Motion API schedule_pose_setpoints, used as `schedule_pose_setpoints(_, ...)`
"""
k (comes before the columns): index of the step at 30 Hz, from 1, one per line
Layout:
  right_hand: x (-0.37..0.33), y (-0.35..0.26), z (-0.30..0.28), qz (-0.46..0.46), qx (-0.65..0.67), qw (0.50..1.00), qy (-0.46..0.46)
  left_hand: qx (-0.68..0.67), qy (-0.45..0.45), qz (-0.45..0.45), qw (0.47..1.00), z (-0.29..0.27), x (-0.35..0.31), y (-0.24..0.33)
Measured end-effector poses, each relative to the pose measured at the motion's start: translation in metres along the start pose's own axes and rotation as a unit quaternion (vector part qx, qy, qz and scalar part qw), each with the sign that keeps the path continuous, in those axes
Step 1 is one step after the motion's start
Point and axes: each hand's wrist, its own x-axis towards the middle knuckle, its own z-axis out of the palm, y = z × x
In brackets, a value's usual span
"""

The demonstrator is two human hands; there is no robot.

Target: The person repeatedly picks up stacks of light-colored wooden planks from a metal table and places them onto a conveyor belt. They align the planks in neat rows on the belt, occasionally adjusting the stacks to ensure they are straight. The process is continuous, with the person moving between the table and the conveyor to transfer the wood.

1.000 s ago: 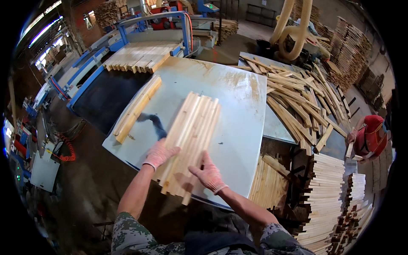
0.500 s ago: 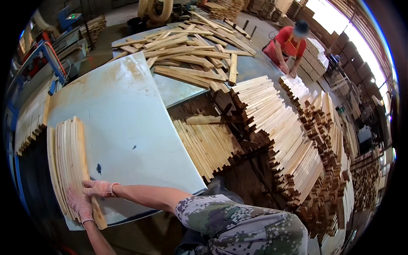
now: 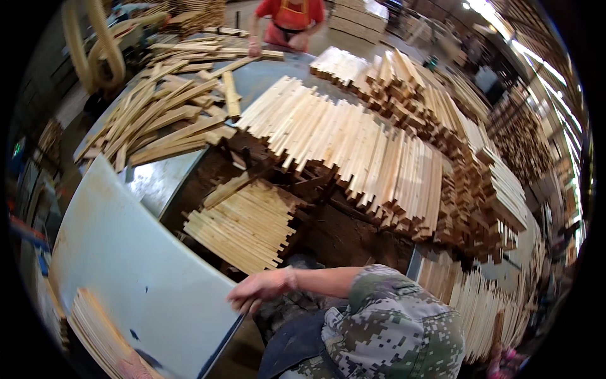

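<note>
My right hand (image 3: 262, 290), in a pale pinkish work glove, hangs over the near right corner of the light blue tabletop (image 3: 158, 265). Its fingers bend loosely downward, slightly apart, and hold nothing. Down at the lower left rim, my left hand (image 3: 134, 366), gloved in pink, rests on a row of wood strips (image 3: 95, 328) lying side by side on the tabletop. Only a blurred part of that hand shows, so its fingers cannot be made out. Nearest my right hand, below the table level, lies a layer of pale wood strips (image 3: 243, 224).
Loose strips (image 3: 170, 107) lie heaped on the far table. Long stacks of strips (image 3: 353, 139) run across the right side. A co-worker in a red shirt and apron (image 3: 290, 22) stands beyond; another person's pink-gloved hand (image 3: 495, 360) shows at lower right near an upright strip.
My right hand has left the row of strips and moved right to the table corner. My left hand stays at the row. The view has swung right.
</note>
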Motion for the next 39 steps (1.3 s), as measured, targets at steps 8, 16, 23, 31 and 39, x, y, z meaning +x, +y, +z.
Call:
schedule_pose_setpoints(8, -0.239, -0.013, -0.124, -0.458, 0.059, 0.643, 0.611, -0.246, 0.017, 0.230, 0.941, 0.072, 0.125, 0.281)
schedule_pose_setpoints(16, -0.332, -0.027, -0.239, -0.335, -0.037, 0.559, 0.757, -0.478, -0.394, 0.304, 0.724, 0.114, 0.086, 0.665)
schedule_pose_setpoints(23, -0.320, -0.070, -0.201, -0.265, -0.050, 0.652, 0.709, -0.383, -0.451, 0.171, 0.788, 0.179, 0.062, 0.787)
schedule_pose_setpoints(31, -0.329, -0.093, -0.215, -0.292, -0.078, 0.610, 0.732, -0.311, -0.396, 0.240, 0.830, 0.236, 0.084, 0.804)
schedule_pose_setpoints(39, -0.338, -0.125, -0.237, -0.481, 0.285, 0.611, 0.560, -0.288, -0.283, 0.219, 0.888, 0.230, 0.040, 0.824)
